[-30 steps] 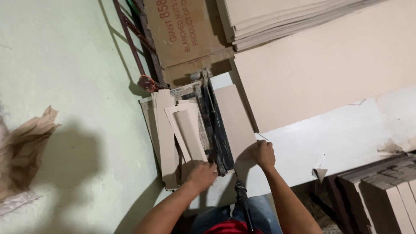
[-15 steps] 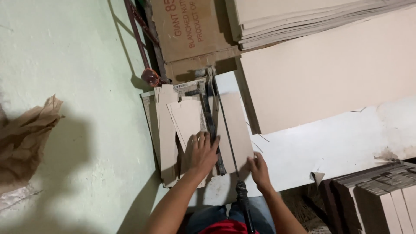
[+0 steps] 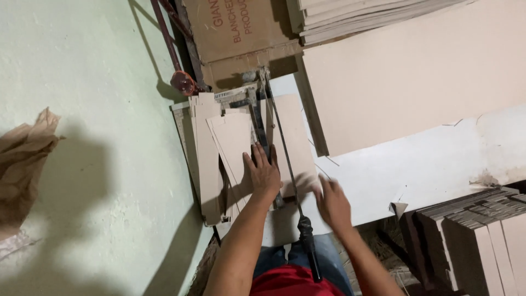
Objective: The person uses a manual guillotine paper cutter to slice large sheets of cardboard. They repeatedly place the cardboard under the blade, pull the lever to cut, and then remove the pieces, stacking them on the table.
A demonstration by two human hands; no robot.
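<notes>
1. The left hand (image 3: 264,174) lies flat, fingers spread, pressing on the cardboard sheet (image 3: 293,137) and the clamp bar of the paper cutter (image 3: 257,126); it grips nothing.
2. The right hand (image 3: 332,204) is at the near right corner of the same sheet. It is blurred, so I cannot tell if the fingers pinch the edge or only touch it.
3. The sheet lies under the raised blade arm (image 3: 285,164), and its black handle (image 3: 308,246) points toward the person, free of both hands. I judge the sheet is being positioned and the cut on it is not yet made.
4. Left of the blade, several narrow cut strips (image 3: 211,159) are piled up, so some cutting looks finished.
5. Many uncut boards (image 3: 361,19) are stacked behind, and a large board (image 3: 416,82) lies on the white bench (image 3: 427,170), so much work seems left.
6. The floor (image 3: 93,109) is pale green, with crumpled brown paper (image 3: 22,159) at the left. A printed carton (image 3: 235,33) stands behind the cutter.
</notes>
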